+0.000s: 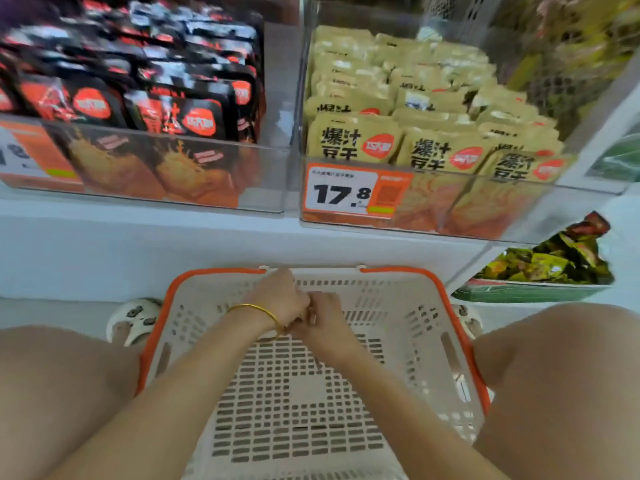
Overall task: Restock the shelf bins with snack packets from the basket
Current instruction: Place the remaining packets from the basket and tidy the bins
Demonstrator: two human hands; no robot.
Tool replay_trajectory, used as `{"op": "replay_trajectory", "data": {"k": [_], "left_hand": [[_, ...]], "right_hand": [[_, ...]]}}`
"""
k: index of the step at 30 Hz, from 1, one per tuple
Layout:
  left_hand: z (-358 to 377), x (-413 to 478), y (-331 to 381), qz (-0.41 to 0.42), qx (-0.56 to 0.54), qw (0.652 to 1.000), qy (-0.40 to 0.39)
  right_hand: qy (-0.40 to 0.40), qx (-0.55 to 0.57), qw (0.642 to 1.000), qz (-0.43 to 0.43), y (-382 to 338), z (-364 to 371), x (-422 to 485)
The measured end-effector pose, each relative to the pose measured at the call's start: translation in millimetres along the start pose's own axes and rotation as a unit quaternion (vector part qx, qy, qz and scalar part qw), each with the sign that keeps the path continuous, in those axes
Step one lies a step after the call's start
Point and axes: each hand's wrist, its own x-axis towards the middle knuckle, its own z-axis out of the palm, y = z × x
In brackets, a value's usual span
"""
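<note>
A white perforated basket with an orange rim [398, 270] sits on the floor between my knees, and no packets show inside it. My left hand [280, 296], with a gold bangle on its wrist, is curled over the basket's far end. My right hand [323, 318] is curled against it, fingertips at the left hand. Nothing shows in either hand. Above, the left clear shelf bin [270, 174] holds black and red snack packets [166, 112]. The right clear bin [519, 209] holds tan snack packets [356, 140].
An orange price tag reading 17.8 [343, 192] is on the right bin's front. A lower bin at the right holds green packets [554, 261]. My knees [52, 393] flank the basket, and a sandalled foot [135, 320] is beside its left corner. The white shelf edge [138, 244] runs above the basket.
</note>
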Motion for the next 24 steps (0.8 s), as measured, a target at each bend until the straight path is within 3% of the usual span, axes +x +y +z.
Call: {"op": "replay_trajectory", "data": {"k": [3, 4, 8, 14, 18, 24], "left_hand": [[-19, -26, 40, 0.073, 0.010, 0.997, -0.018], [-27, -36, 53, 0.103, 0.011, 0.994, -0.028], [-69, -76, 112, 0.246, 0.040, 0.968, -0.008], [-117, -99, 179, 0.397, 0.059, 0.888, 0.224], [-117, -91, 190, 0.415, 0.043, 0.861, 0.291], [-107, -75, 184, 0.425, 0.058, 0.862, 0.271]], "right_hand": [[-0.092, 0.091, 0.991, 0.039, -29, -69, -37], [-0.081, 0.109, 0.990, 0.027, -33, -90, -47], [0.082, 0.051, 0.988, -0.122, -67, -146, -68], [0.233, 0.067, 0.926, -0.288, -142, -200, -75], [0.288, 0.029, 0.901, -0.324, -154, -211, -66], [0.309, 0.038, 0.892, -0.329, -134, -211, -52]]}}
